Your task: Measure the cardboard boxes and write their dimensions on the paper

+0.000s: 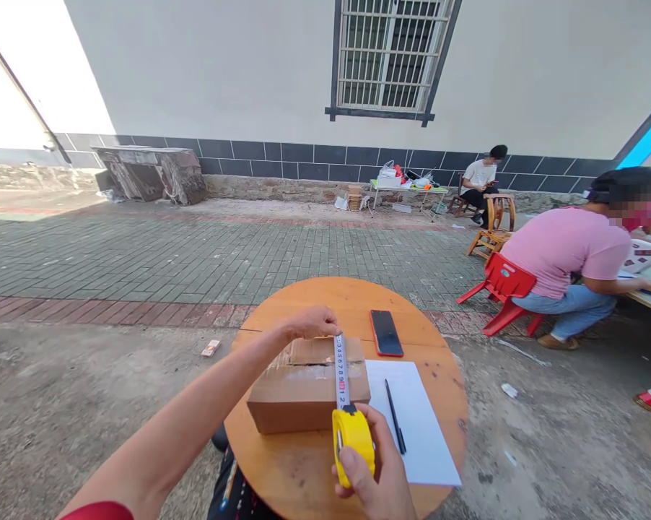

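A brown cardboard box (298, 393) with taped top flaps sits on a round wooden table (298, 469). My right hand (377, 462) grips a yellow tape measure (354, 440) at the box's near right edge. Its silver blade (341, 368) runs out across the top of the box to the far edge. There my left hand (313, 323) is closed, its fingers pinching the blade's end. Beside the box lies a sheet of white paper (423, 433) with a black pen (395, 415) on it. A phone with a red edge (386, 333) rests behind the paper.
To the right, a person in a pink shirt (569, 245) sits on a red chair (507, 289) at another table. Farther back are a wooden chair (496, 224), a seated person (481, 177) and a folding table with items (409, 186). A small pack (211, 348) lies on the ground.
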Motion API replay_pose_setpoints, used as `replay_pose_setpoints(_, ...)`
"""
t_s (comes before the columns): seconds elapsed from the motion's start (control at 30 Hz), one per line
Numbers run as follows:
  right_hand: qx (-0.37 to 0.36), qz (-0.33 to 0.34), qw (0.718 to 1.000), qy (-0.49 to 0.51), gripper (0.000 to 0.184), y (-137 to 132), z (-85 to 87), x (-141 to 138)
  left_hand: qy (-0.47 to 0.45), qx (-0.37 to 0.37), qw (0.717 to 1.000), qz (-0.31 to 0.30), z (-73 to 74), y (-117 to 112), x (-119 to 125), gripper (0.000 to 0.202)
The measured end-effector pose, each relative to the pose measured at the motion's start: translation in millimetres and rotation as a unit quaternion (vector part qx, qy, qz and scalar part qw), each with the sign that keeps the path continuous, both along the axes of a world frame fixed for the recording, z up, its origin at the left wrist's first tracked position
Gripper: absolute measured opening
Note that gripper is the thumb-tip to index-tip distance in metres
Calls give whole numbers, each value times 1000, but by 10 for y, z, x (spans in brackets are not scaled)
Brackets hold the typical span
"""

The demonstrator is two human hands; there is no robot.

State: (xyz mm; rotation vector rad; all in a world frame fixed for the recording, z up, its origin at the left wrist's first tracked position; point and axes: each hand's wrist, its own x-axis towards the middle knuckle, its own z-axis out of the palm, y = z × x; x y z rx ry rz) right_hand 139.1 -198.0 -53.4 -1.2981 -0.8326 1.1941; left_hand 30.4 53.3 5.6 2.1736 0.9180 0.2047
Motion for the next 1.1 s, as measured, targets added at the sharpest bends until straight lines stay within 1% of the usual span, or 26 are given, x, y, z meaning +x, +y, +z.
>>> replay_pose_setpoints(0.13, -13, 2, 1000, 18, 78, -36, 31, -9, 2, -4, 1000, -8, -40, -23, 7, 27)
replay_pose_setpoints(0.3, -30, 11, 999, 31, 74, -89, 77, 1, 1, -13, 1000, -6, -82, -52, -4, 28)
replay_pose_setpoints(0.47, -23, 18, 999, -19, 72, -139, 55, 29, 14, -11, 1000, 9, -74, -62, 22, 27)
replay_pose_setpoints(0.63, -38, 12, 999, -34, 79, -159, 39, 14, 19, -1, 1000, 13, -59, -54, 55, 18)
replay_pose_setpoints(0.77, -41, 16, 997, -68, 84, -150, 47, 10, 21, 9, 1000, 6, -43, -58, 54, 18)
replay_pose_setpoints(0.93, -42, 27, 995, -85, 82, -123, 29, 42, 34, 19, 999, 0, -27, -56, 63, 19)
replay_pose_setpoints(1.1, -40, 19, 995, -90, 84, -109, 36, 27, 59, 34, 998, -6, -12, -56, 81, 20)
